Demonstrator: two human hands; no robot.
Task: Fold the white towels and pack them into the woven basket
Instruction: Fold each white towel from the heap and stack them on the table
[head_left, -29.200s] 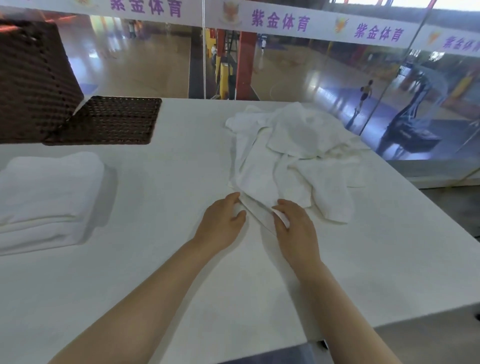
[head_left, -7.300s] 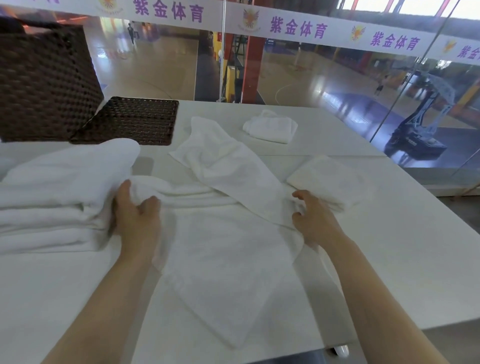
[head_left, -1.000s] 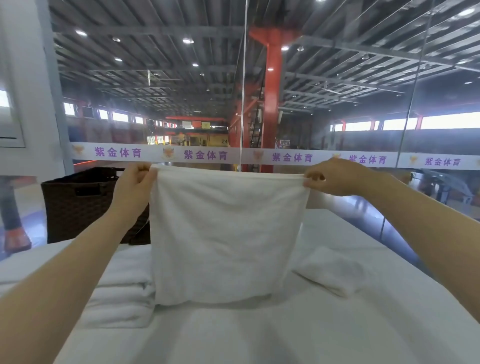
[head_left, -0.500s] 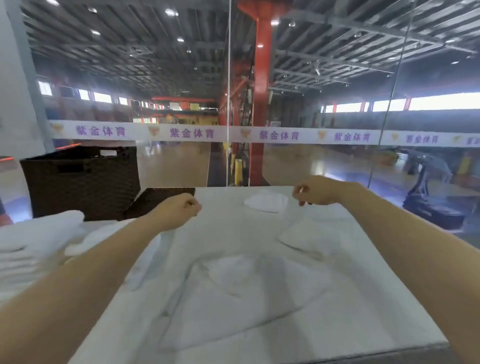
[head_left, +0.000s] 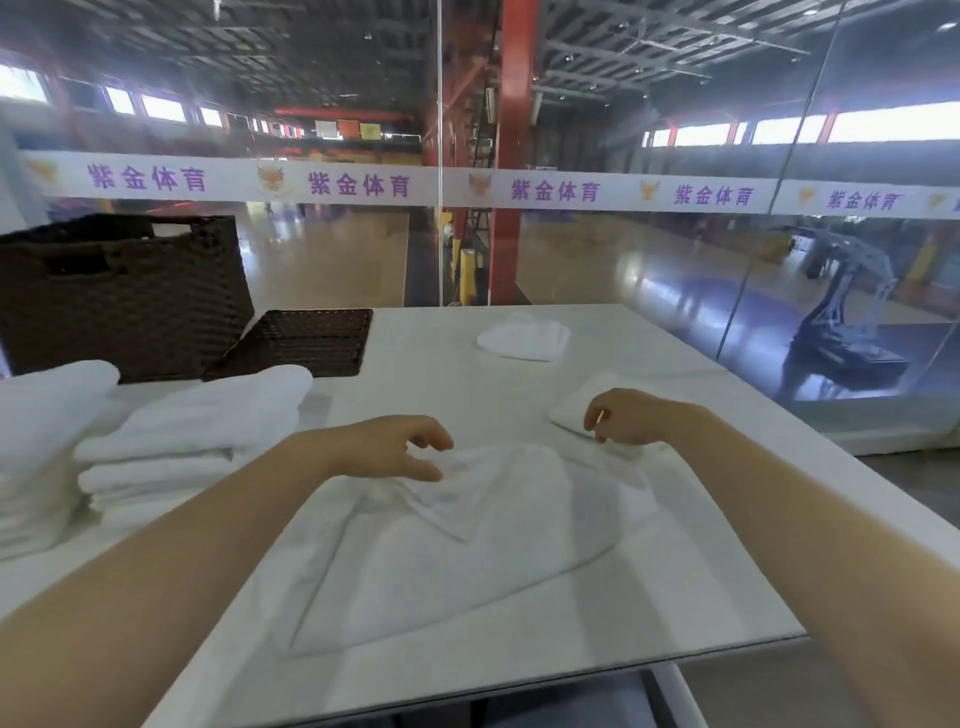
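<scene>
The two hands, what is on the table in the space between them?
In the head view, only the rumpled white towel lies between the left hand and the right hand, on the white table.

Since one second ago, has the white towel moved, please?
Yes. The white towel came down from hanging in front of the dark woven basket and now lies on the white table.

two hands: left hand (head_left: 387, 449), right hand (head_left: 631, 415). one basket (head_left: 119, 296), upper left; one lid (head_left: 306, 340). two towel stacks (head_left: 192, 441) (head_left: 36, 447), left. three separate towels (head_left: 447, 551) (head_left: 522, 338) (head_left: 571, 408).
</scene>
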